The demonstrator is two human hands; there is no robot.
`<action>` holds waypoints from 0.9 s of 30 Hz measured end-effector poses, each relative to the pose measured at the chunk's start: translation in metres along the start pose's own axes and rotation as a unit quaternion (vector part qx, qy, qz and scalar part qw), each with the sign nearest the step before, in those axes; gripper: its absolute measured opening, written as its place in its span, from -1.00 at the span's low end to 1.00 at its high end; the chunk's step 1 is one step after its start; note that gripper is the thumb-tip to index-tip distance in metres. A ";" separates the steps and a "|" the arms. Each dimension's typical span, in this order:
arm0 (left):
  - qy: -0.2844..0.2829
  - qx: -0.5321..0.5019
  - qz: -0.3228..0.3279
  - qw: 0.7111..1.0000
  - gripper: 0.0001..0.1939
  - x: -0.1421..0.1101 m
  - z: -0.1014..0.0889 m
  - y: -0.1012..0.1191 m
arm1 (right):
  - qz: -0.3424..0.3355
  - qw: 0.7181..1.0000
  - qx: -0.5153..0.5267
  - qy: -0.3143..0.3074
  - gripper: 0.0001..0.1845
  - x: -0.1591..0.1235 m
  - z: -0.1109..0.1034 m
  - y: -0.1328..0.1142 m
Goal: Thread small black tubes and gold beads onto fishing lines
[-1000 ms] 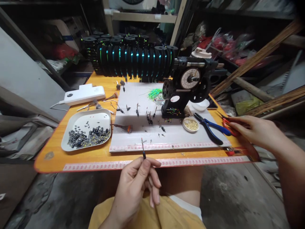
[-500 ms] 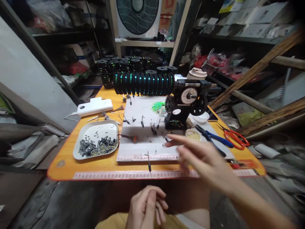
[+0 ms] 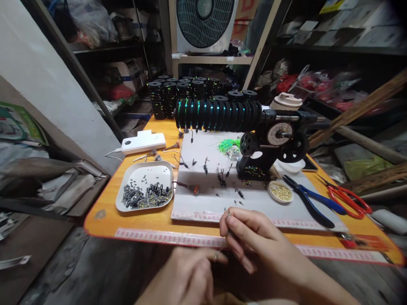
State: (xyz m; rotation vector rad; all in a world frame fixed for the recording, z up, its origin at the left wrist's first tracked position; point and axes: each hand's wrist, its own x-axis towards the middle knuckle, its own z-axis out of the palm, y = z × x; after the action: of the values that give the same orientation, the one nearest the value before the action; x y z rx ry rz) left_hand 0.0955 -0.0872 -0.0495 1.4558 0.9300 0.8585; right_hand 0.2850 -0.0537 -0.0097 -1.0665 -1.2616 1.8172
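My right hand (image 3: 254, 235) is at the table's front edge, thumb and index pinched on a small slim dark piece (image 3: 228, 215). Its other fingers curl loosely below. Close to it on the left is my left hand (image 3: 187, 275), blurred, its fingers curled and the index reaching toward the right hand. A tiny shiny spot shows at the left fingertips; what it is I cannot make out. Beyond the hands, a white board (image 3: 203, 205) carries several small black pieces (image 3: 239, 193). A round dish of gold bits (image 3: 280, 192) stands right of them.
A white tray (image 3: 120, 186) of small dark parts is at left, near a white power bank (image 3: 143, 142). Behind the board stands a winding device (image 3: 254, 165) with a row of black spools (image 3: 219, 115). Blue-handled pliers (image 3: 313, 201) and red scissors (image 3: 349, 201) lie right.
My right hand has come back toward the front edge and closed in a pinch. The dark piece at the board's front edge is gone from there. My left hand has risen; the view has shifted left.
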 end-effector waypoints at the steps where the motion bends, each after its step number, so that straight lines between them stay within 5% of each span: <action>1: 0.026 -0.007 -0.009 1.000 -0.40 0.010 -0.012 0.013 | -0.018 0.998 -0.057 0.013 -0.58 0.000 -0.004 -0.002; 5: 0.177 0.031 0.047 0.983 -0.61 0.075 -0.051 0.061 | -0.064 0.978 -0.193 0.039 -0.57 0.003 -0.016 -0.005; 7: 0.169 0.102 0.088 0.976 -0.56 0.113 -0.061 0.072 | -0.057 0.980 -0.184 0.048 -0.57 0.005 -0.020 -0.003; 11: 0.153 0.199 0.149 0.956 -0.88 0.151 -0.065 0.072 | -0.039 0.987 -0.138 0.073 -0.59 0.004 -0.024 -0.001; 14: 0.174 0.181 0.202 0.947 -0.84 0.139 -0.058 0.069 | -0.088 0.956 -0.250 0.122 -0.67 0.002 -0.027 -0.002; 17: 0.163 -0.027 0.234 0.958 -0.81 0.110 -0.047 0.072 | -0.178 0.871 -0.422 0.180 -0.80 0.001 -0.029 -0.002; 21: 0.064 -0.312 0.049 0.947 -0.81 0.074 -0.032 0.077 | -0.217 0.825 -0.474 0.218 -0.81 0.003 -0.028 0.005; 27: 0.039 -0.353 -0.095 0.930 -0.71 0.031 -0.019 0.057 | -0.226 0.802 -0.496 0.246 -0.75 0.002 -0.035 0.009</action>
State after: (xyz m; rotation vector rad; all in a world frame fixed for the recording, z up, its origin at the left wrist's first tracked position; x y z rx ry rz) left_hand 0.0955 -0.0536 0.0090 0.7033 0.6947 0.9765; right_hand 0.3150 -0.0406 -0.0260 -1.4466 -1.9313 0.3699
